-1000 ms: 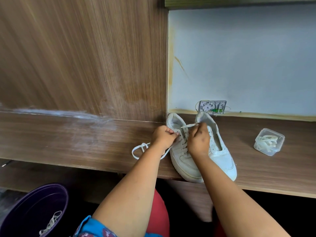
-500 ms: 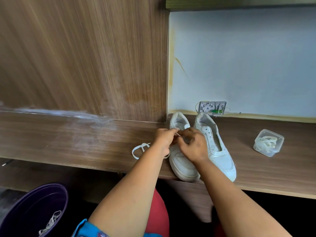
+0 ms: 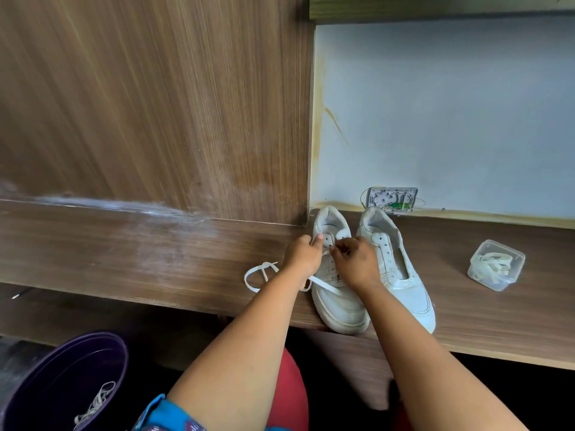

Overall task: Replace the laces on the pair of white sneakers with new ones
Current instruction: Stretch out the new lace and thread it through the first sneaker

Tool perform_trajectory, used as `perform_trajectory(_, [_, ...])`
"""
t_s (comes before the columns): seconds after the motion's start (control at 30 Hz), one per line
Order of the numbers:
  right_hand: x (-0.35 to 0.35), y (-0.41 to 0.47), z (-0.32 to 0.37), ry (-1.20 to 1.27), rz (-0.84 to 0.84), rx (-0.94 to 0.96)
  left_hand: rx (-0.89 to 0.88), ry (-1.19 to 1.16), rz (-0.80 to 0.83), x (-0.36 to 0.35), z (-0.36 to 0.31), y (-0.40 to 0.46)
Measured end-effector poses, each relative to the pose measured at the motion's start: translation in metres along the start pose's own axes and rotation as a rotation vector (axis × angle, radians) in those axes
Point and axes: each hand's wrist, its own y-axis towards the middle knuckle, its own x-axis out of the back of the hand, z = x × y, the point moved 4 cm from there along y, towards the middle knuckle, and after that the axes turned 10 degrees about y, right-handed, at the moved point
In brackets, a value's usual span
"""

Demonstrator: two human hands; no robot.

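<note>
1. Both hands have dropped back onto the left sneaker [image 3: 337, 293], at the shelf's [image 3: 124, 244] front edge beside the wood/white wall corner. A second ago the right hand [image 3: 354, 264] was raised, drawing lace through.
2. Left hand [image 3: 303, 256]: fingers curled, pinching at the top eyelets on the shoe's left side. Exact grip on the new lace [image 3: 267, 275] is too small to confirm, but it looks pinched.
3. Right hand: fingers curled, pinching the lace at the upper eyelets.
4. Slack lace loops on the shelf left of the shoe, one run crossing the toe box.
5. Judgement: the pull is done and the top row is now being threaded, so this shoe is nearly laced.
6. Right sneaker [image 3: 401, 269] touches it and has bare eyelets. Spare laces sit in the clear box [image 3: 496, 264] toward the shelf's right end.
7. Old laces lie in the purple bucket [image 3: 62, 384] below.
</note>
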Motion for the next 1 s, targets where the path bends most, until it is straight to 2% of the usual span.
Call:
perform_trajectory(0.13, [-0.003,0.002,-0.006,0.094,0.037,-0.086,-0.046,-0.013,-0.077,0.004,-0.004,-0.002])
perform_trajectory(0.27, [-0.002,0.0,-0.007,0.177,0.039,-0.136,0.108,-0.125,-0.007,0.002,-0.005,-0.006])
perform_trajectory(0.33, [-0.001,-0.001,-0.005,0.195,0.042,-0.141,0.124,-0.103,0.008,0.002,-0.004,-0.007])
perform_trajectory(0.77, [0.0,-0.003,-0.004,0.312,0.021,-0.154,-0.009,0.104,-0.128,0.009,-0.008,-0.01])
perform_trajectory(1.0, [0.001,-0.004,-0.004,0.317,0.037,-0.14,-0.096,0.218,-0.084,0.012,-0.016,-0.013])
